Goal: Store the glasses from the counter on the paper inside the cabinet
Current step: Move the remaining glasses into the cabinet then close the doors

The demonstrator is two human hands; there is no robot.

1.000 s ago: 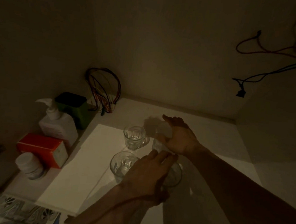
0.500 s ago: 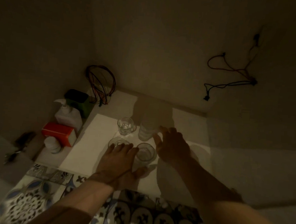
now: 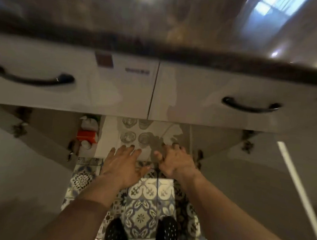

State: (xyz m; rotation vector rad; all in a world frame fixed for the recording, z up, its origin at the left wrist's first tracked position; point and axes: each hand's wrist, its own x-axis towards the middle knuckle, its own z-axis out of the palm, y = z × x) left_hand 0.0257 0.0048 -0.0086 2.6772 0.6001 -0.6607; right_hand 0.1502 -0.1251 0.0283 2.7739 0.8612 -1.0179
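Observation:
Several clear glasses (image 3: pixel 128 136) stand in two rows on the white paper (image 3: pixel 108 135) on the floor of the open lower cabinet. My left hand (image 3: pixel 124 164) hovers outside the cabinet's front edge, fingers spread, holding nothing. My right hand (image 3: pixel 175 161) is beside it, fingers loosely apart and empty, just in front of the nearest glass (image 3: pixel 145 137). Both hands are clear of the glasses. The far row of glasses (image 3: pixel 129 122) is partly hidden by the drawer fronts above.
Two white drawer fronts with dark handles (image 3: pixel 31 79) (image 3: pixel 250 105) sit under the dark counter edge (image 3: pixel 159 48). Cabinet doors (image 3: pixel 262 183) swing open on both sides. A red box (image 3: pixel 87 136) and white bottles (image 3: pixel 89 122) sit left of the paper. Patterned floor tiles (image 3: pixel 142 203) and my shoes (image 3: pixel 166 231) lie below.
Both hands have pulled back out of the cabinet, away from the glasses. My view has risen and backed off, so the drawers and counter edge now show.

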